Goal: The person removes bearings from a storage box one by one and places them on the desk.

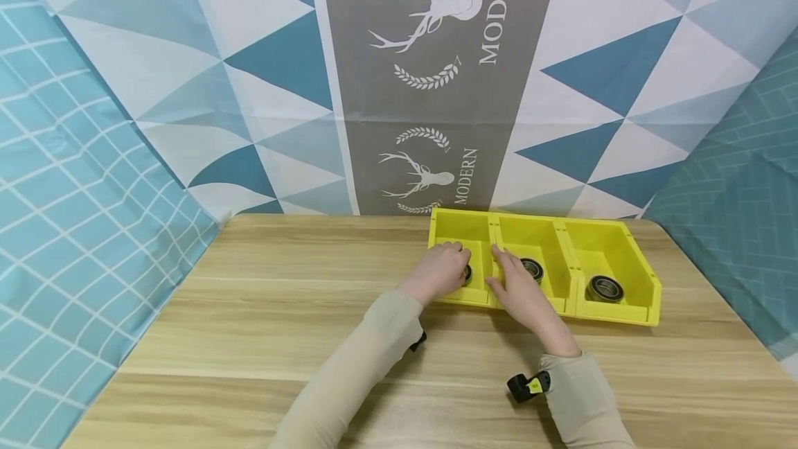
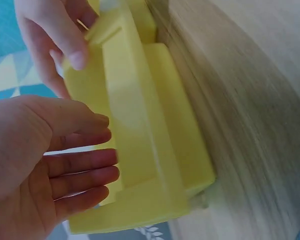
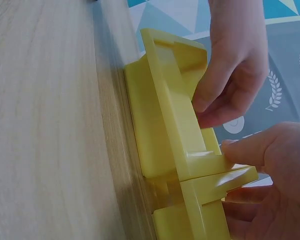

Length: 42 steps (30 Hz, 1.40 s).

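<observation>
In the head view, my left hand point(image 1: 439, 270) reaches into the left compartment of a yellow three-part storage bin point(image 1: 617, 313). A bearing point(image 1: 468, 274) shows just beside its fingers. Seen from the left wrist, that hand's fingers point(image 2: 85, 176) are spread and gently bent behind the front wall, with nothing visible between them. My right hand point(image 1: 522, 294) straddles the divider between the left and middle compartments; its thumb point(image 3: 245, 149) lies against the bin's edge and the other fingers are on the far side. Next to it, a second bearing point(image 1: 532, 269) sits in the middle compartment.
A third bearing point(image 1: 605, 288) lies in the right compartment. The bin stands toward the back of a wood-grain table point(image 1: 262, 310), close to a patterned cloth backdrop point(image 1: 424, 123). Blue tiled cloth point(image 1: 75, 179) hangs at the left side.
</observation>
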Each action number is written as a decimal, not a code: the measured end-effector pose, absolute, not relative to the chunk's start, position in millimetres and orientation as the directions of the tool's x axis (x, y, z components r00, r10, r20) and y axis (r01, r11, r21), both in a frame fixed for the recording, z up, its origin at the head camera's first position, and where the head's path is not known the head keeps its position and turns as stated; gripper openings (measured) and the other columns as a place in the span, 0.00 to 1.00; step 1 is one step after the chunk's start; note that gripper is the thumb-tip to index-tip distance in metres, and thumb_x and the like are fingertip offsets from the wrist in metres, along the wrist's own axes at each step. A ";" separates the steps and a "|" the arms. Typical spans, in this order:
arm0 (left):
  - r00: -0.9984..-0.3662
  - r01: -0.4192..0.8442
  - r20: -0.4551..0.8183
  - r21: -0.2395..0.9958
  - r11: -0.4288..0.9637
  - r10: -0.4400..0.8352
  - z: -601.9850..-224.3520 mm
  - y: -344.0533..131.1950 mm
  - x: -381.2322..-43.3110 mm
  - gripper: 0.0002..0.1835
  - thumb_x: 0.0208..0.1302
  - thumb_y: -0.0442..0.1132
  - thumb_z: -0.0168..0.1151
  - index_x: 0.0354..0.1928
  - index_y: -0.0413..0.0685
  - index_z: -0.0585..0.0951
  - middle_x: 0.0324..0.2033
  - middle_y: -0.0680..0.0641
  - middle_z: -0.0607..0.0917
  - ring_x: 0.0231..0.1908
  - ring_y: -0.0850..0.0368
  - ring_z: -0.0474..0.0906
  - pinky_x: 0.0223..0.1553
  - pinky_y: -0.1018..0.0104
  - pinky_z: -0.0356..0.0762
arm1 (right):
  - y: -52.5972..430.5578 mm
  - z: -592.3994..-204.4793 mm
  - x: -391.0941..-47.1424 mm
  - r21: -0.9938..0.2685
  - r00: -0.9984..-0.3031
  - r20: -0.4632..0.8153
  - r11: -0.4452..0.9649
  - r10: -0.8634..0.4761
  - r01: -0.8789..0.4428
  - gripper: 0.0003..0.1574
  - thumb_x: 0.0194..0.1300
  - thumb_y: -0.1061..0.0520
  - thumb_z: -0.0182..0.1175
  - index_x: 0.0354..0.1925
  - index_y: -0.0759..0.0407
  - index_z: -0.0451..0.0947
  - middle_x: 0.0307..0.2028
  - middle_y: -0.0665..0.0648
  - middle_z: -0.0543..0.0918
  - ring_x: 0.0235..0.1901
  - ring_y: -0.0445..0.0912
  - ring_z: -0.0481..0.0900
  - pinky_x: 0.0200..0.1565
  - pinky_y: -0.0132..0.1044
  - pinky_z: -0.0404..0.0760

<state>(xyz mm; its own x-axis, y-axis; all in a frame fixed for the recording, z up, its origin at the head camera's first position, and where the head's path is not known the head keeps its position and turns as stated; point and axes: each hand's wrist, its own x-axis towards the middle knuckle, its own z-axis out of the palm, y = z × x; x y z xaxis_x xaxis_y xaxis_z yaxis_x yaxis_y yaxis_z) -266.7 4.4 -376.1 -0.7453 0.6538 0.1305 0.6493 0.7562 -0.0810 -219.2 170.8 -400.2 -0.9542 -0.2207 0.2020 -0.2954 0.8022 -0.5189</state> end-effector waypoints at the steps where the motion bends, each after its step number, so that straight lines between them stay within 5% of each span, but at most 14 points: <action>1: -0.752 0.642 0.122 -0.086 0.762 0.647 -376.4 5.1 -267.9 0.11 0.60 0.40 0.55 0.43 0.46 0.78 0.36 0.50 0.79 0.37 0.56 0.76 0.44 0.63 0.75 | 170.8 -400.2 -219.2 -0.518 -0.954 0.203 0.803 -0.220 -0.295 0.38 0.66 0.57 0.51 0.67 0.68 0.49 0.64 0.73 0.56 0.63 0.65 0.56 0.59 0.59 0.61; 21: -0.831 0.552 -0.047 -0.196 0.810 0.555 -390.2 19.2 -285.3 0.28 0.58 0.58 0.56 0.56 0.52 0.72 0.48 0.52 0.78 0.48 0.57 0.75 0.53 0.61 0.70 | 171.0 -401.1 -222.0 -0.502 -0.956 0.196 0.815 -0.217 -0.288 0.38 0.66 0.56 0.51 0.68 0.66 0.48 0.64 0.73 0.56 0.63 0.65 0.56 0.58 0.59 0.62; 42: -0.848 0.530 -0.167 -0.253 0.809 0.503 -392.7 30.2 -289.8 0.17 0.64 0.47 0.53 0.55 0.63 0.73 0.48 0.55 0.80 0.49 0.57 0.76 0.58 0.56 0.64 | 170.0 -400.5 -219.7 -0.502 -0.968 0.167 0.828 -0.189 -0.248 0.38 0.67 0.55 0.50 0.69 0.64 0.46 0.65 0.73 0.54 0.62 0.66 0.57 0.57 0.60 0.64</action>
<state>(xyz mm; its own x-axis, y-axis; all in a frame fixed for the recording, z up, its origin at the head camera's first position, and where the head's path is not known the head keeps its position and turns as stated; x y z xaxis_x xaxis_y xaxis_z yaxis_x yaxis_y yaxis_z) -289.8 30.2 -392.7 -0.8482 0.5027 -0.1669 0.5297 0.8094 -0.2535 -219.7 170.0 -400.5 -0.9677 -0.1886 0.1670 -0.2481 0.8283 -0.5023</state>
